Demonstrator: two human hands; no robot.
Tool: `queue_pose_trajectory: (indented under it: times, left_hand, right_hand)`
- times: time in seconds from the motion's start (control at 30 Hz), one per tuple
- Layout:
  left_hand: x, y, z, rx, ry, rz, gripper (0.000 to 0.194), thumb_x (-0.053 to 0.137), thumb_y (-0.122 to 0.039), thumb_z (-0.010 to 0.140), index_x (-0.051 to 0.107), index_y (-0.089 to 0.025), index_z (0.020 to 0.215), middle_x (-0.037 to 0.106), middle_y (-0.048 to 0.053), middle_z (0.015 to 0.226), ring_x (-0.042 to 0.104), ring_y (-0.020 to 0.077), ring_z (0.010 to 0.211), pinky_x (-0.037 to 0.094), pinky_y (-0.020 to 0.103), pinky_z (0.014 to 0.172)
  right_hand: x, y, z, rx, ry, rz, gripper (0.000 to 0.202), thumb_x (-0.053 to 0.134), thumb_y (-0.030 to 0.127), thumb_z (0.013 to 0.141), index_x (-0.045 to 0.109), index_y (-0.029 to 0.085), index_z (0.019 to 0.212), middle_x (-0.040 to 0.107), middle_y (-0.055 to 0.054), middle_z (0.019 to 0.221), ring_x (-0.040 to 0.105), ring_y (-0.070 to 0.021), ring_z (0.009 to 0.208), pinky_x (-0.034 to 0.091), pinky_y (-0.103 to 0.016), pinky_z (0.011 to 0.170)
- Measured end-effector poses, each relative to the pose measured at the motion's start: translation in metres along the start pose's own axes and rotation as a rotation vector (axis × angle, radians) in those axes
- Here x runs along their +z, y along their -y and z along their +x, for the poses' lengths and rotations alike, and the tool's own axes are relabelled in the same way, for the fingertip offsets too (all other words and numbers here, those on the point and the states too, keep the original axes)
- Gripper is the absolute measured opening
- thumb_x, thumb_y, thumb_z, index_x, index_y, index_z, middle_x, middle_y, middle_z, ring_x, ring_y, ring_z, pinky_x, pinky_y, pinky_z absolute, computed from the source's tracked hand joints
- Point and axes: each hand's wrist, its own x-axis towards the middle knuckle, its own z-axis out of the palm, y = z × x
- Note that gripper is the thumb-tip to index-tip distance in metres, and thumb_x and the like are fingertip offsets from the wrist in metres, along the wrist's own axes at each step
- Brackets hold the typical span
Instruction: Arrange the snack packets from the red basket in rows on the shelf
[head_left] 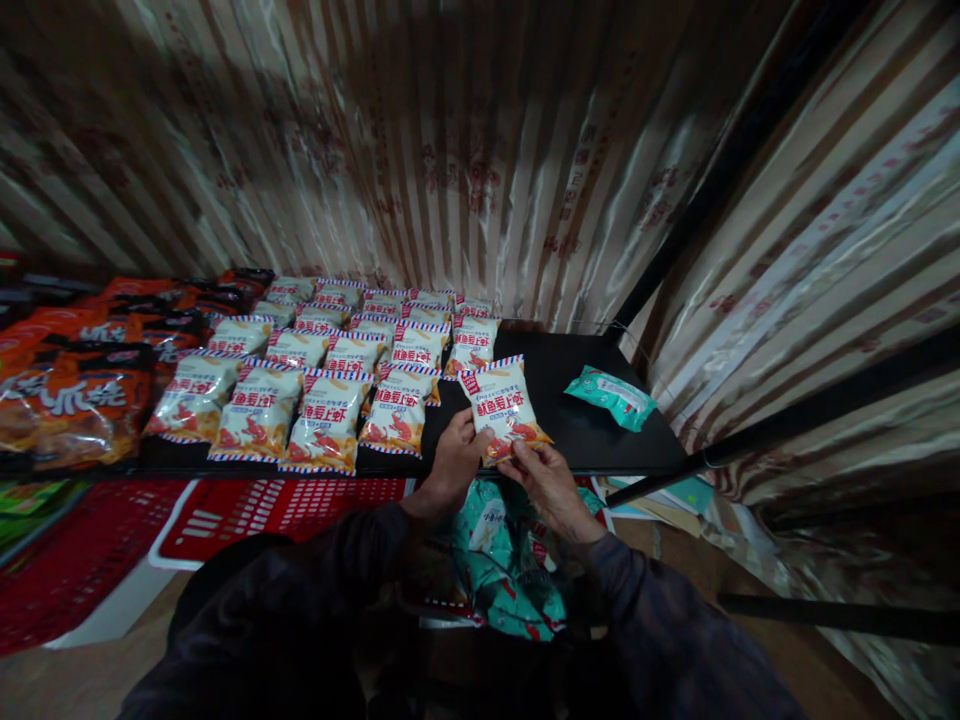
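Observation:
A white and orange snack bag (507, 408) with red lettering is held upright between both hands, just over the front edge of the black shelf (555, 357). My left hand (456, 455) pinches its lower left side, thumb in front. At the lower right corner, my right hand (551, 485) grips it with thumb and fingers. Left of it, matching snack bags (325, 418) stand in several rows on the shelf. A teal packet (611, 398) lies by itself toward the shelf's right end. Below my hands are more teal packets (506, 570), partly hidden by my forearms.
Orange and black snack bags (82, 400) fill the shelf's left part. Red baskets (255, 510) sit below its front edge. A black metal post (675, 240) and striped plastic sheeting (465, 150) bound the back and right.

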Motion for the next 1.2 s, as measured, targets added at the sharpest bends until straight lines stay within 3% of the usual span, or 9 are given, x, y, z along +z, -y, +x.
queue_pose_trajectory:
  times: [0.23,0.43,0.6,0.73,0.93,1.03,1.2]
  left_hand:
    - [-0.004,0.001,0.002,0.017,-0.005,-0.011,0.055,0.079,-0.030,0.060,0.056,-0.014,0.107,0.074,0.011,0.101,0.070,0.0255,0.093,0.053,0.039,0.085]
    - [-0.002,0.002,0.000,-0.001,-0.029,0.003,0.054,0.078,-0.028,0.061,0.055,-0.016,0.108,0.073,0.011,0.104,0.069,0.0252,0.094,0.053,0.037,0.084]
    - [-0.002,0.000,-0.001,-0.033,-0.011,-0.012,0.057,0.078,-0.027,0.061,0.055,-0.017,0.112,0.073,0.010,0.101,0.069,0.0235,0.090,0.054,0.037,0.082]
    - [-0.001,-0.011,0.003,-0.027,-0.001,-0.069,0.052,0.076,-0.027,0.064,0.055,-0.017,0.111,0.072,0.009,0.101,0.069,0.0225,0.091,0.054,0.035,0.080]
    - [-0.010,-0.042,0.022,0.083,-0.128,-0.083,0.031,0.072,-0.029,0.066,0.066,-0.020,0.095,0.072,0.006,0.099,0.067,0.0209,0.089,0.053,0.028,0.070]
    - [-0.018,-0.054,0.028,0.081,-0.067,-0.021,0.021,0.075,-0.030,0.065,0.071,-0.018,0.081,0.073,0.008,0.092,0.066,0.0215,0.086,0.053,0.029,0.072]
    - [-0.022,-0.060,0.025,0.046,0.011,0.160,0.038,0.085,-0.038,0.054,0.074,-0.015,0.082,0.072,0.003,0.074,0.062,0.0161,0.067,0.049,0.026,0.065]
  right_hand:
    - [-0.002,0.010,-0.001,-0.098,0.015,-0.102,0.044,0.081,0.053,0.064,0.071,0.021,0.092,0.070,-0.001,0.087,0.064,-0.0137,0.075,0.058,-0.025,0.062]
    - [-0.003,0.008,0.002,-0.195,-0.086,-0.118,0.040,0.084,0.048,0.060,0.063,0.022,0.082,0.063,0.004,0.072,0.060,-0.0098,0.062,0.055,-0.022,0.055]
    - [-0.007,0.007,0.005,-0.220,-0.092,-0.101,0.038,0.084,0.044,0.060,0.059,0.023,0.079,0.060,0.006,0.068,0.059,-0.0093,0.060,0.055,-0.022,0.057]
    - [-0.009,0.009,0.004,-0.206,-0.064,-0.081,0.034,0.083,0.040,0.063,0.064,0.025,0.086,0.067,0.004,0.080,0.061,-0.0105,0.067,0.054,-0.022,0.058]
    - [-0.010,0.012,0.000,-0.160,-0.030,-0.091,0.037,0.085,0.040,0.059,0.067,0.025,0.088,0.070,0.002,0.083,0.062,-0.0126,0.069,0.052,-0.022,0.056]
    - [-0.012,0.014,-0.001,-0.169,-0.018,-0.114,0.037,0.085,0.040,0.060,0.069,0.025,0.090,0.070,0.002,0.084,0.061,-0.0126,0.069,0.051,-0.022,0.056]
    - [-0.012,0.016,-0.002,-0.190,0.023,-0.174,0.038,0.084,0.043,0.061,0.071,0.024,0.092,0.069,0.002,0.080,0.055,-0.0106,0.061,0.048,-0.022,0.055]
